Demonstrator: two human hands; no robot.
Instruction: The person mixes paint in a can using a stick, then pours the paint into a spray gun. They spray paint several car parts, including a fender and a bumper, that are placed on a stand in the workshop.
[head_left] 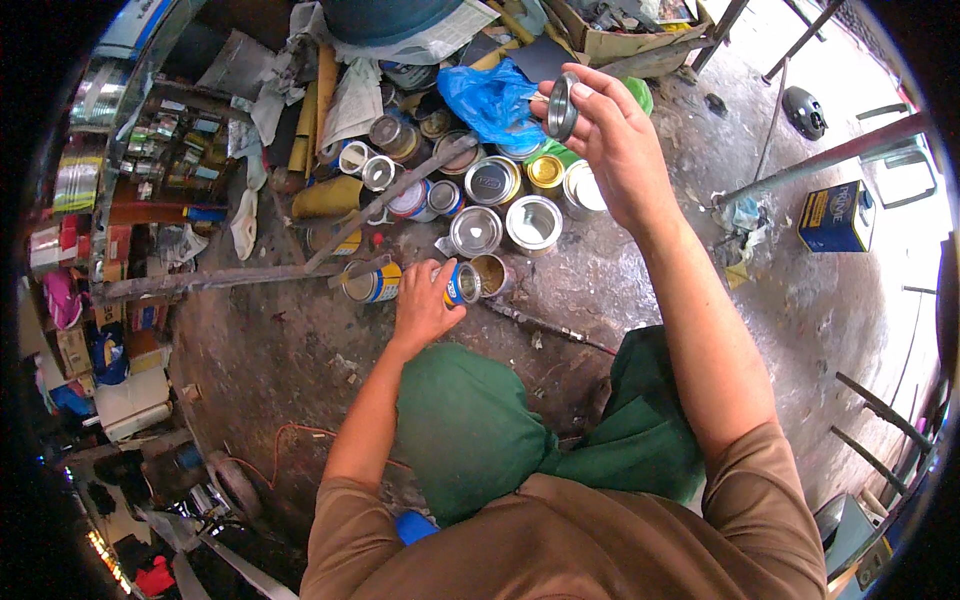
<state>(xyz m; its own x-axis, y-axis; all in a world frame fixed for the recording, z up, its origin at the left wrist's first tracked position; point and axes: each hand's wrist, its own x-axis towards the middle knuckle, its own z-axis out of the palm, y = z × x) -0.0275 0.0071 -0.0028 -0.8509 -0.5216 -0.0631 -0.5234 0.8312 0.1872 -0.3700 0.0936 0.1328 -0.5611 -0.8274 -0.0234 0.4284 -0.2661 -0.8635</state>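
My right hand (pixel 610 135) is raised over the group of cans, its fingers closed on a round grey metal lid (pixel 562 108) turned nearly on edge. Low on the left, my left hand (pixel 425 305) wraps round a small paint can (pixel 463 285) with a blue and yellow label. That can is tilted, its mouth beside a brownish open tin (pixel 492 274). On the other side of the same hand lies another blue and yellow can (pixel 375 282). Beyond them stand several round tins, among them a silver-lidded tin (pixel 534 223) and a yellow-lidded tin (pixel 545 171).
A wooden bar (pixel 420 178) slants across the tins. Behind lie a blue plastic bag (pixel 490 100) and a cardboard box (pixel 630 40). A thin rod (pixel 545 325) rests on the floor before my knees. Shelves of tins (pixel 160 150) line the left; a blue rectangular can (pixel 838 217) stands right.
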